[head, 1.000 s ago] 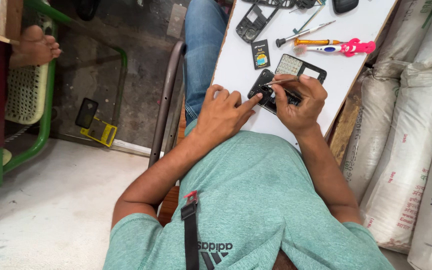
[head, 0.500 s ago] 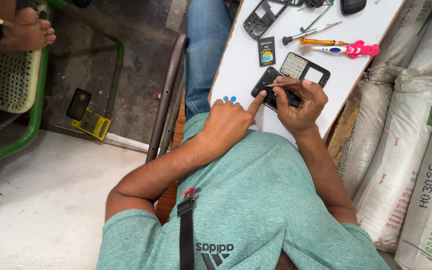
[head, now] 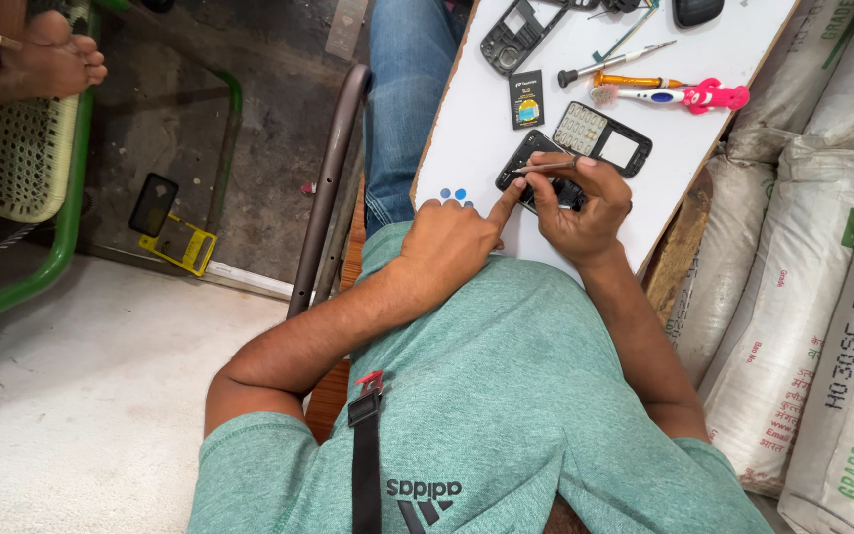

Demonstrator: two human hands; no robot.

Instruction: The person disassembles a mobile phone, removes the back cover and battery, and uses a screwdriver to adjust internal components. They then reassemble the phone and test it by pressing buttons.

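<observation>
The right hand [head: 585, 203] pinches thin tweezers [head: 544, 166], tips down on the opened black phone body [head: 531, 170] lying on the white table [head: 467, 119]. The left hand [head: 452, 237] grasps nothing: half a second ago it lay curled beside the phone; now its forefinger stretches out and pins the phone's near corner, steadying it for finer work. Just beyond the grip lies the keypad frame [head: 603, 138], farther off a battery [head: 526, 99], screwdriver [head: 615, 63] and toothbrush [head: 669, 96].
</observation>
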